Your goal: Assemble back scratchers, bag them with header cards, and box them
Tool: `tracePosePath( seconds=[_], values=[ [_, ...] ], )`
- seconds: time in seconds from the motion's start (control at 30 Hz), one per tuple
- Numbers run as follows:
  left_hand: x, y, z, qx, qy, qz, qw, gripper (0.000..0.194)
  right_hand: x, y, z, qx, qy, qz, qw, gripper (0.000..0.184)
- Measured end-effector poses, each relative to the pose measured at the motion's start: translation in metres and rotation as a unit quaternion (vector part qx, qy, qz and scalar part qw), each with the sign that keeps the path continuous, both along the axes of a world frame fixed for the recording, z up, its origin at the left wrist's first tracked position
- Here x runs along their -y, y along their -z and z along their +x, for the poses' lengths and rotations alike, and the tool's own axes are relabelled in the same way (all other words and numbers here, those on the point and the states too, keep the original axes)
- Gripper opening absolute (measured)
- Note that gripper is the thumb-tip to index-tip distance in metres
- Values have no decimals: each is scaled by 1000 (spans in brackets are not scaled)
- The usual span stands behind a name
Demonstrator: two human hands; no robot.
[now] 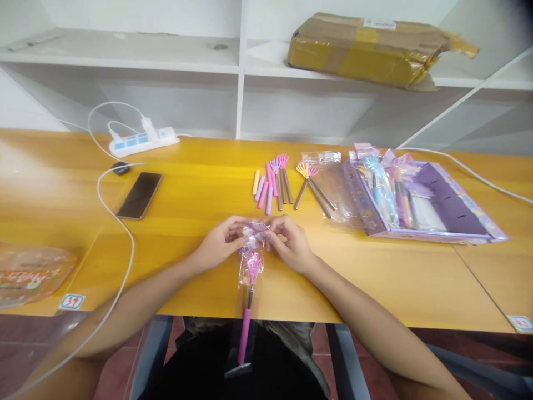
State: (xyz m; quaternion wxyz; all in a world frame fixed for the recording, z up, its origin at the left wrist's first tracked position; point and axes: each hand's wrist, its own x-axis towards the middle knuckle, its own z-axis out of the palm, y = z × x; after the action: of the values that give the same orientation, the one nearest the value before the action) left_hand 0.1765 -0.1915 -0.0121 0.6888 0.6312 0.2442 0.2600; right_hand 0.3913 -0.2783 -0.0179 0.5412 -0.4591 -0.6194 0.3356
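A pink back scratcher (245,333) lies inside a clear plastic bag (242,272), which hangs down past the table's front edge towards my lap. My left hand (222,243) pinches the left side of the bag's upper end. On the other side, my right hand (290,243) grips the same end with thumb and forefinger, by a small purple printed card (257,226). Beyond my hands lie several loose scratcher heads on metal rods (284,186), beside short coloured handle tubes (266,189). A yellow scratcher head (303,169) and a pink one rest just right of them.
A purple display box (470,208) holding bagged scratchers stands at right, with clear bags (333,183) beside it. At left are a phone (140,194), a power strip (144,141), a white cable (132,244) and an orange-printed bag (33,275). A taped carton (366,50) sits on the shelf.
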Motion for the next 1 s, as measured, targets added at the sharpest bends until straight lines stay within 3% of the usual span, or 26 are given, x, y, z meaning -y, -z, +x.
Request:
tracePosePath(
  seconds=[0.37,0.53,0.73,1.0],
  values=[
    [0,8,-3,-23,-4,14,1000,41,-6,1,5,71,54,21,996,16],
    [-1,4,-2,-25,-10,12,1000,35,-8,2,9,132,62,36,989,12],
    [-1,-3,-3,-25,-5,6,1000,33,-9,-5,11,198,45,95,975,10],
    [-3,2,-4,-30,-8,2,1000,35,-8,-9,13,219,23,125,968,16]
  ],
)
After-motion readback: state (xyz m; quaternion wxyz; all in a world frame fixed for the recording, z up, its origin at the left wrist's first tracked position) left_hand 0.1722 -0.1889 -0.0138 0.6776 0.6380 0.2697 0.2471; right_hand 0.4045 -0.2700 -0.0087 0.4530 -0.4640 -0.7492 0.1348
